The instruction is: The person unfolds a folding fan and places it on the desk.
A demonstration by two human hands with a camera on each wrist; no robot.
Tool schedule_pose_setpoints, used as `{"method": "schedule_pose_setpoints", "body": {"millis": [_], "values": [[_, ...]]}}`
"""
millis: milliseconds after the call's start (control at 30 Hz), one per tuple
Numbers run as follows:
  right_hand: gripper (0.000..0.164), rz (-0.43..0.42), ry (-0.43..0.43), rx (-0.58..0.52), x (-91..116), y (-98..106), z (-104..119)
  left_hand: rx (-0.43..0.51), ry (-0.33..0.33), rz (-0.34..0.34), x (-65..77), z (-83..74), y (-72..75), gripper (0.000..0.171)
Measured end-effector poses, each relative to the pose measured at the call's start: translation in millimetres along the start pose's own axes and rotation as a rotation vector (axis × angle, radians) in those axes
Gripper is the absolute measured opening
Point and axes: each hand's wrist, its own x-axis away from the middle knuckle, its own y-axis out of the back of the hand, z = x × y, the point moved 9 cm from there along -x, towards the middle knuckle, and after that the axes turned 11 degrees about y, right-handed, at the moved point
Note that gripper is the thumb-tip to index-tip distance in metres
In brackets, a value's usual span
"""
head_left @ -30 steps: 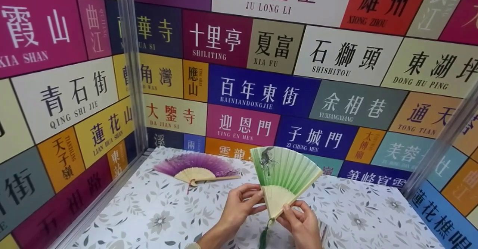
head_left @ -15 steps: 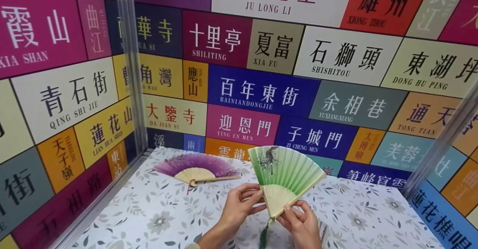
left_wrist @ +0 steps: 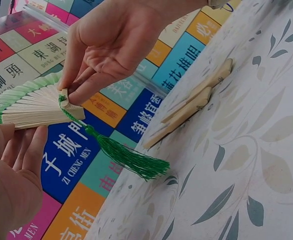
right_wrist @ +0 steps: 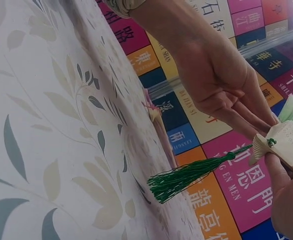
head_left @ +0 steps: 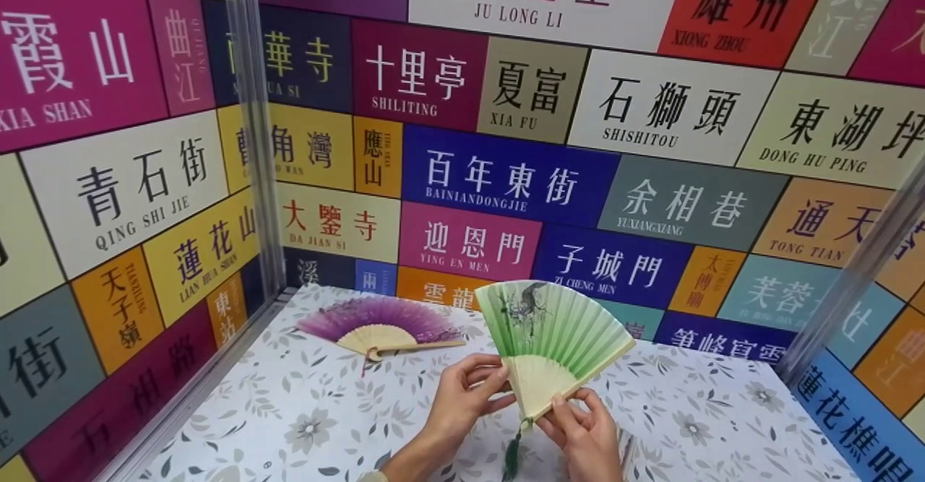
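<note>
Both hands hold a green folding fan (head_left: 556, 330), partly spread and upright above the table. Its leaf bears a dark painted branch, and its ribs are pale wood. My left hand (head_left: 466, 399) pinches the fan's left edge between thumb and fingers. Low on the other edge, near the pivot, my right hand (head_left: 582, 428) grips the outer rib. From the pivot hangs a dark green tassel (left_wrist: 129, 152), dangling free in both wrist views. A purple folding fan (head_left: 394, 323), spread wide with a red cord, lies on the table to the left.
Two folded fans or wooden sticks (left_wrist: 186, 112) lie side by side on the table, mostly hidden behind my right hand in the head view. A white cloth (head_left: 311, 388) with grey leaves covers the table. Walls of coloured sign panels (head_left: 506, 171) enclose its back and sides.
The green fan has spread a little wider, its left edge shifting left and its right edge moving right and down. Both hands stay nearly in place, and the purple fan is still.
</note>
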Motion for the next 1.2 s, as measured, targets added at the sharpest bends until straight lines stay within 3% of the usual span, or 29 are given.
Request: {"method": "schedule_pose_setpoints", "body": {"millis": [633, 1200], "values": [[0.034, -0.034, 0.008, -0.003, -0.9, 3.1, -0.2, 0.018, -0.014, -0.001, 1.3, -2.0, -1.2, 0.033], [0.038, -0.036, 0.011, -0.046, -0.4, 4.4, 0.3, 0.035, -0.006, -0.021, 0.4, 1.5, -0.6, 0.034]]}}
